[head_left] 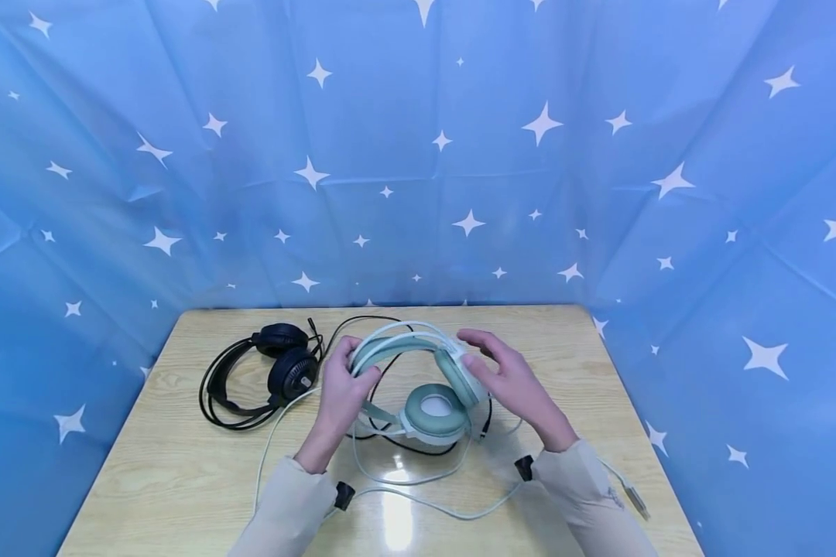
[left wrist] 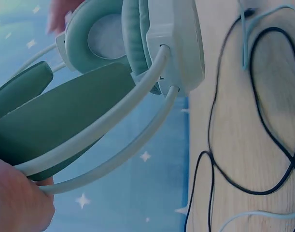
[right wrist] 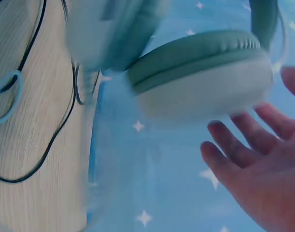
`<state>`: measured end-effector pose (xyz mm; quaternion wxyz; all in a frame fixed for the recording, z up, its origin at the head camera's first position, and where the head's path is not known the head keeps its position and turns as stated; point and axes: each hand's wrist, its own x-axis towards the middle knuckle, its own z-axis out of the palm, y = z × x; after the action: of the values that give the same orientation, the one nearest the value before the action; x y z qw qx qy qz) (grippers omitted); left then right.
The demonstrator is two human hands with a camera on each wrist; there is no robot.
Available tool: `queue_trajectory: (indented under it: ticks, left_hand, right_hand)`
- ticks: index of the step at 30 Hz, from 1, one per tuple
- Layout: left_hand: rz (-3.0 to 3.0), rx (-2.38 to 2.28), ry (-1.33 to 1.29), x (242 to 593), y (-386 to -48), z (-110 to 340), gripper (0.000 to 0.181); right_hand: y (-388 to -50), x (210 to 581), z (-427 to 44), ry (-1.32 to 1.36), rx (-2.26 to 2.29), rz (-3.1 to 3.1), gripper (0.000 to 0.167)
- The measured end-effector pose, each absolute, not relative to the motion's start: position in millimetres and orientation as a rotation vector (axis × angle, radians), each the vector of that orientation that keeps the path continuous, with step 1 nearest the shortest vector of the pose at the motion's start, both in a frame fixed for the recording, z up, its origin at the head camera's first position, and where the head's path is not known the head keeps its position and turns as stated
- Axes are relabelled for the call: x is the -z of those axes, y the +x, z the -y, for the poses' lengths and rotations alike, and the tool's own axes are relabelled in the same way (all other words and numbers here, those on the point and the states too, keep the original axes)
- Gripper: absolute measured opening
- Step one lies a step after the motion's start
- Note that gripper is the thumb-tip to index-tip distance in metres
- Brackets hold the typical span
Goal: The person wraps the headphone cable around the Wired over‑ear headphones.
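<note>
A pair of mint-green and white headphones [head_left: 435, 412] is held up over the table. My left hand [head_left: 341, 391] grips its headband, with the thumb on the near side; in the left wrist view that hand [left wrist: 19, 200] wraps round the white band wires and green padding. Beside the upper ear cup [head_left: 460, 379] is my right hand [head_left: 515, 383], its fingers spread. In the right wrist view the fingertips of the right hand [right wrist: 263, 159] lie close to the white ear-cup shell [right wrist: 205, 94]; whether they touch is unclear. The other ear cup hangs lower, its cushion facing up.
Black headphones [head_left: 292, 375] with a small microphone lie at the left of the wooden table [head_left: 181, 480]. Their thin black cable [left wrist: 215, 96] loops behind and under the green pair. A pale green cable [head_left: 453, 513] winds across the front to a plug [head_left: 636, 500] at the right.
</note>
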<state>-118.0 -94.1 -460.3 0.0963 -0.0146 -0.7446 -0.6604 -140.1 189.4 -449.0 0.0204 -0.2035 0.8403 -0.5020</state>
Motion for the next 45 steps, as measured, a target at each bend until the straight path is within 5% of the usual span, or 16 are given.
queue_trajectory:
  ticks: [10,18,24,33,45]
  left_hand:
    - [1.648,2.381,-0.028,459.6,-101.0,123.7,0.025]
    - [1.402,2.454,-0.017,466.1,-102.5,128.7,0.024]
    - [1.284,2.49,0.071,467.3,-104.3,135.3,0.021]
    - [1.269,2.414,0.149,466.0,-108.7,143.5,0.024]
    - [1.46,2.241,0.247,463.0,-108.4,138.2,0.028]
  right_hand:
    - [-127.6,473.4,-228.8,-0.308,1.693,-2.86,0.04]
    - [-130.8,518.8,-244.8,-0.037,2.087,-2.411,0.069]
    - [-126.4,549.5,-243.0,-0.239,2.256,-2.127,0.073]
    - [-117.0,538.6,-241.9,-0.595,2.549,-1.705,0.048]
    - [-101.0,486.0,-231.6,-1.03,1.895,-2.633,0.03]
